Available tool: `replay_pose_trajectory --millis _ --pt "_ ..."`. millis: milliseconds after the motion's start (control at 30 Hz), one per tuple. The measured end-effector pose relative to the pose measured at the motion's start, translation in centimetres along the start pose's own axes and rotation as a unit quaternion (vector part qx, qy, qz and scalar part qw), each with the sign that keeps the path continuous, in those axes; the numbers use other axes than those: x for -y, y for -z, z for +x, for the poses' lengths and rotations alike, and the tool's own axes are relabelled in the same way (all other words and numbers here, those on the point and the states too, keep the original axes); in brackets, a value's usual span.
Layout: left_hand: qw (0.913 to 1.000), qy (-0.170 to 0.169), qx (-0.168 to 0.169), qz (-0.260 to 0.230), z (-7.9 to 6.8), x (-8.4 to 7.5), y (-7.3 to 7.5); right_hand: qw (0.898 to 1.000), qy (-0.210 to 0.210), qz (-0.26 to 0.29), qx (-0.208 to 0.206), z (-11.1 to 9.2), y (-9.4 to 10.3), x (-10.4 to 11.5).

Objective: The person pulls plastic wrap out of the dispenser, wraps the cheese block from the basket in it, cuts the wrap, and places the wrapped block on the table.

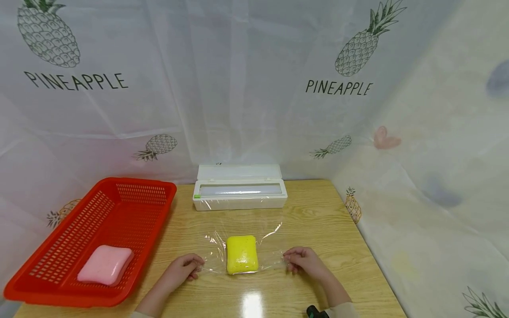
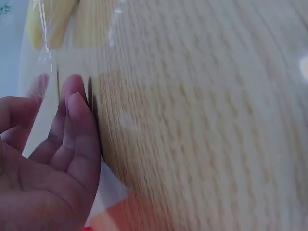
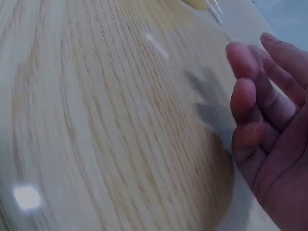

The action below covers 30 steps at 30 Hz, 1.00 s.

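Observation:
A yellow rounded-square block (image 1: pixel 241 255) lies on a sheet of clear cling film (image 1: pixel 216 249) in the middle of the table. At the film's left side, my left hand (image 1: pixel 184 270) pinches its edge between thumb and finger. My right hand (image 1: pixel 308 261) pinches the edge on the other side. Both hands are apart from the block. In the left wrist view the curled fingers (image 2: pixel 79 113) are near the film, which is hard to make out. Part of the yellow block (image 3: pixel 196 4) shows at the top of the right wrist view.
A white cling film dispenser (image 1: pixel 240 203) stands behind the block with its lid raised and a roll inside. To the left, a red plastic basket (image 1: pixel 165 212) holds a pink rounded block (image 1: pixel 105 265). Pineapple-printed cloth (image 1: pixel 238 88) hangs behind the wooden table (image 1: pixel 318 212).

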<state>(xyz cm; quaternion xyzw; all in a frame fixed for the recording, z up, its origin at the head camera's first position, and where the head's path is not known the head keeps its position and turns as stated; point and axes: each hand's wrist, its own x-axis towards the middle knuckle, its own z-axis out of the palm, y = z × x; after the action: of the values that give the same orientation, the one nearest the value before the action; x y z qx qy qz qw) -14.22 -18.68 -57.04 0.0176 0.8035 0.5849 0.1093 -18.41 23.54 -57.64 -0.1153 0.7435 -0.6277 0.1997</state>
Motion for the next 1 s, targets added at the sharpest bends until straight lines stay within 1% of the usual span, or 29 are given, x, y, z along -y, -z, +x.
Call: replay_pose_trajectory --millis 33,67,100,167,200,233,267,300,367,400,433,467,533,633,667,733,800,867,933,1000 --pt "0.9993 0.002 -0.027 0.026 -0.1 -0.1 0.1 1.000 -0.002 -0.025 -0.013 -0.1 0.1 0.2" --pt "0.9969 0.001 -0.060 0.052 -0.3 -0.2 0.2 0.998 -0.009 -0.052 -0.034 -0.3 0.1 0.5" --pt "0.9922 -0.005 -0.096 0.080 -0.4 -0.5 0.3 0.995 -0.013 -0.076 -0.061 -0.5 0.1 0.9" --pt "0.9767 -0.025 -0.169 0.130 -0.6 -1.1 0.2 0.983 -0.001 -0.139 -0.121 -0.7 -0.5 1.8" --pt "0.9664 -0.046 -0.199 0.156 -0.7 -1.6 0.0 0.975 0.019 -0.167 -0.144 -0.9 -0.9 2.3" --pt "0.9591 -0.072 -0.215 0.170 -0.7 -2.0 -0.3 0.967 0.047 -0.193 -0.160 -0.9 -1.5 2.7" --pt "0.9554 -0.101 -0.217 0.173 -0.7 -2.6 -0.7 0.958 0.084 -0.219 -0.168 -0.8 -2.1 3.1" --pt "0.9532 -0.124 -0.210 0.178 -0.6 -3.1 -1.3 0.947 0.129 -0.242 -0.168 -0.7 -2.7 3.4" --pt "0.9504 -0.162 -0.181 0.194 -0.5 -4.0 -2.6 0.920 0.224 -0.282 -0.151 -0.2 -4.1 3.6" --pt "0.9496 -0.174 -0.163 0.204 -0.5 -4.4 -3.2 0.906 0.267 -0.297 -0.139 0.0 -4.8 3.7" --pt "0.9495 -0.182 -0.145 0.211 -0.5 -4.6 -3.9 0.895 0.299 -0.305 -0.128 0.3 -5.4 3.6" --pt "0.9480 -0.188 -0.129 0.222 -0.5 -4.8 -4.5 0.885 0.325 -0.313 -0.119 0.7 -6.1 3.5" --pt "0.9455 -0.192 -0.106 0.240 -0.3 -4.8 -5.6 0.870 0.358 -0.322 -0.104 1.2 -7.2 3.3" --pt "0.9439 -0.191 -0.081 0.257 -0.2 -4.7 -6.7 0.854 0.372 -0.352 -0.090 2.1 -8.7 3.0" --pt "0.9422 -0.195 -0.077 0.261 -0.1 -4.6 -7.0 0.852 0.367 -0.364 -0.085 2.3 -9.1 2.9" --pt "0.9393 -0.201 -0.072 0.269 0.0 -4.5 -7.4 0.852 0.350 -0.383 -0.071 2.6 -9.8 2.6" --pt "0.9363 -0.210 -0.073 0.272 0.1 -4.6 -7.7 0.858 0.322 -0.396 -0.059 2.9 -10.3 2.5" --pt "0.9329 -0.221 -0.080 0.273 0.2 -4.5 -8.0 0.867 0.296 -0.399 -0.050 3.2 -10.5 2.3" --pt "0.9286 -0.230 -0.085 0.278 0.3 -4.4 -8.2 0.870 0.285 -0.400 -0.044 3.5 -10.6 2.3" --pt "0.9203 -0.240 -0.092 0.295 0.4 -4.2 -8.3 0.870 0.282 -0.403 -0.040 3.8 -10.6 2.4"
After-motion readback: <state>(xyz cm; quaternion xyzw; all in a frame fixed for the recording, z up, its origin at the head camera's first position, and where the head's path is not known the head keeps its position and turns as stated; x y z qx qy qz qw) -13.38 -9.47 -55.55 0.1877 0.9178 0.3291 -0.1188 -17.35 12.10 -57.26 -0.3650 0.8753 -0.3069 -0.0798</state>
